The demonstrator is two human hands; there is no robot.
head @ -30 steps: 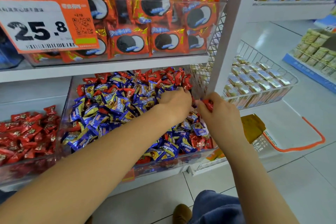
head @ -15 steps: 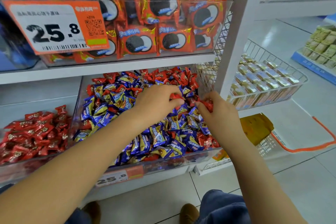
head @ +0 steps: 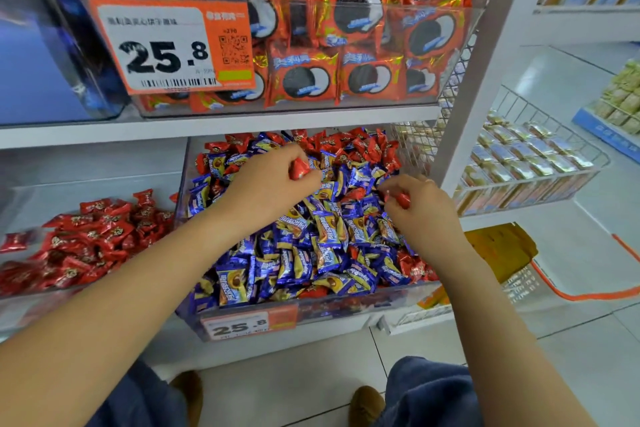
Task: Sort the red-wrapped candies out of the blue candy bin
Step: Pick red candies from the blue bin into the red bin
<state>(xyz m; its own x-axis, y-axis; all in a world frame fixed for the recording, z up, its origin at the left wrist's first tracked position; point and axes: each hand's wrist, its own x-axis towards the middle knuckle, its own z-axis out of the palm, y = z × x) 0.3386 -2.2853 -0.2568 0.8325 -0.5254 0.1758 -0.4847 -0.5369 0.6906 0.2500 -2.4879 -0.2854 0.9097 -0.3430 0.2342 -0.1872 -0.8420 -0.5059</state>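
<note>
Red-wrapped candies point(head: 360, 146) lie heaped along the back of the clear blue candy bin point(head: 346, 314) and scattered through its pile of blue-and-gold wrapped sweets point(head: 304, 253), glossy twists of red foil among the darker packets. My left hand point(head: 273, 180) reaches over the middle of the bin, fingers curled, its grip pinching one red candy point(head: 298, 168) between thumb and fingertips just above the pile. My right hand point(head: 422, 208) hovers beside it toward the bin's right wall, its grip likewise clenched on a second red piece point(head: 400, 198). More red wrappers peek out below my right wrist near the bin's front corner. To the left of my left forearm, well apart from the grip, a neighbouring clear bin point(head: 20, 298) holds only red candies point(head: 90, 239). Above both hands, a shelf carries orange-red cookie packs point(head: 346, 45) behind an orange price tag point(head: 173, 45) reading 25.8; a smaller matching tag point(head: 249, 324) fronts the blue bin. To the right of my right hand, past a white upright, a wire basket point(head: 526, 166) holds pale foil-wrapped packets. My knees and brown shoes point(head: 367, 402) show on the tiled floor below.
</note>
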